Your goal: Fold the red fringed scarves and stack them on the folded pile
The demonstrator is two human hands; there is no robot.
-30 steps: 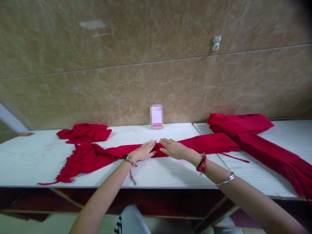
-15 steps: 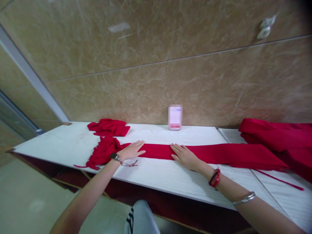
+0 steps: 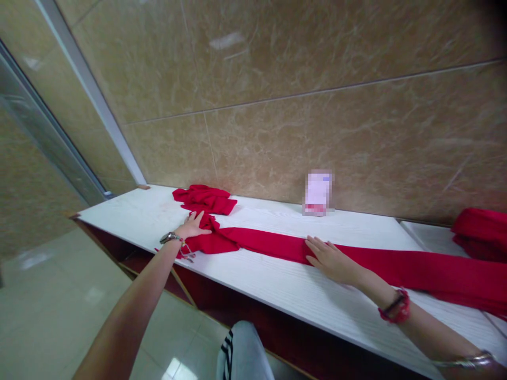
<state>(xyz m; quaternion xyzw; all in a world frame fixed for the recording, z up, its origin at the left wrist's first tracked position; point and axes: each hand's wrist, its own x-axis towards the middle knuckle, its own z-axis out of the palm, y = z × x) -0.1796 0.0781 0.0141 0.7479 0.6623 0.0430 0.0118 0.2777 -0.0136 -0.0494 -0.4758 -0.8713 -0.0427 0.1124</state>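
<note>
A long red scarf (image 3: 273, 246) lies folded into a narrow strip along the white tabletop. Its left end is bunched, and the fringe there is mostly covered. My left hand (image 3: 192, 227) rests on that bunched end, fingers spread, with a watch and a beaded bracelet at the wrist. My right hand (image 3: 330, 259) is open and lies flat on the strip near its middle, a red bracelet behind it. Behind the bunched end sits a separate crumpled red cloth (image 3: 206, 199).
A pixelated upright card or phone (image 3: 318, 192) leans against the marbled wall (image 3: 277, 132). More red cloth (image 3: 481, 232) is piled at the right. Below the white tabletop (image 3: 253, 282) are open dark red shelves (image 3: 222, 287). A tiled floor (image 3: 79, 301) shows at left.
My left hand has moved left from the flat strip onto the bunched end, whose fabric is now spread differently. My right hand stays flat on the scarf. The view has turned left.
</note>
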